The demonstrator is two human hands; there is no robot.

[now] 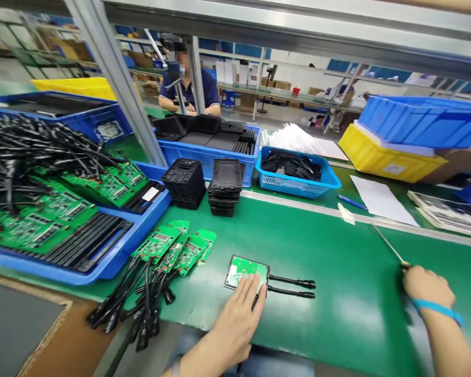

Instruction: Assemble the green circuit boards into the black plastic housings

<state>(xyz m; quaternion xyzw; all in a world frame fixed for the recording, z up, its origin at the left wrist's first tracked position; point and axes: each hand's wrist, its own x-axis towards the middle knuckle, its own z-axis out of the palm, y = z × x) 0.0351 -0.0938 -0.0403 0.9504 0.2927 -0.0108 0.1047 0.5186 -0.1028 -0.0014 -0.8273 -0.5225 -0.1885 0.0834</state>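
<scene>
My left hand (237,317) lies with its fingers stretched out on a green circuit board (241,268), its fingertips touching the board. The board sits in a shallow black case, and two black cables (294,283) with plugs run from it to the right. At the right, my right hand (427,288), with a blue band on the wrist, is closed around a screwdriver (388,243). Its long thin shaft points up and left, away from the board; the handle is mostly hidden and blurred. Several circuit boards with cables (180,246) lie left of the case.
A blue tray (113,267) of boards and cables stands left. Two stacks of black housings (184,183) stand behind the boards. Beyond are a blue basket (298,186) of black parts, a pen (352,202) and paper (382,199). A person (188,89) sits opposite behind a metal post (118,78).
</scene>
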